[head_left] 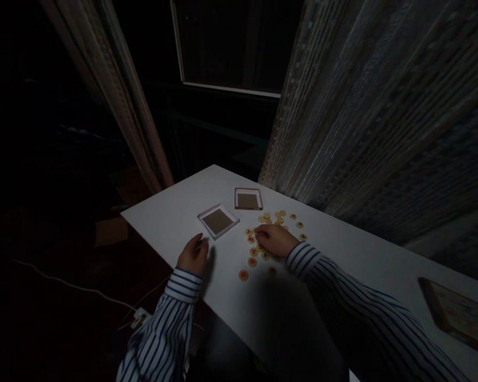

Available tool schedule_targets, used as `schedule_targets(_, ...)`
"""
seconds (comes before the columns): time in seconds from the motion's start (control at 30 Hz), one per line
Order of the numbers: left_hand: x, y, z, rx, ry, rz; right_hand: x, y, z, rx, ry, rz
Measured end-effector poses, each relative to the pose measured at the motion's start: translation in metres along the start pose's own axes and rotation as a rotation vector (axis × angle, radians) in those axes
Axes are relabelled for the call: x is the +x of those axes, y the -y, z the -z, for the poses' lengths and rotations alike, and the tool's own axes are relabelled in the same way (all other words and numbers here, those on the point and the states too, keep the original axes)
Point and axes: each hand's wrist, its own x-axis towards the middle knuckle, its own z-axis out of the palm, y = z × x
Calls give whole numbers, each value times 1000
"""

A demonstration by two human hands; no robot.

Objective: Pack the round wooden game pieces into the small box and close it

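Several round, pale wooden discs lie on the white table [219,183], some with red characters and others with dark ones. A red-marked disc [243,275] is nearest the front. My right hand [276,241] is over the discs, its fingers pinched together at a disc; what they hold is too small to make out. At the table's left edge, my left hand [193,255] hovers with thumb and fingers apart and nothing between them. Beyond it sits an open square box part [230,227] with a brown inside. Another square box part [248,208] stands farther back.
A flat brown-edged box or board [432,302] lies at the table's right. Curtains [326,122] hang behind the table, below and beside a dark window. A power strip [141,317] with a white cable is on the floor at the left.
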Motion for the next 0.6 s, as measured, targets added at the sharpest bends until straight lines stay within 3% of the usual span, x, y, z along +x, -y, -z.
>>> schedule_targets(0.43, 20, 10, -14, -58, 11, 115, 57, 2, -16, -53, -20, -42)
schedule_targets(0.6, 30, 12, -10, -72, 93, 152, 71, 4, -19, -72, -19, -36)
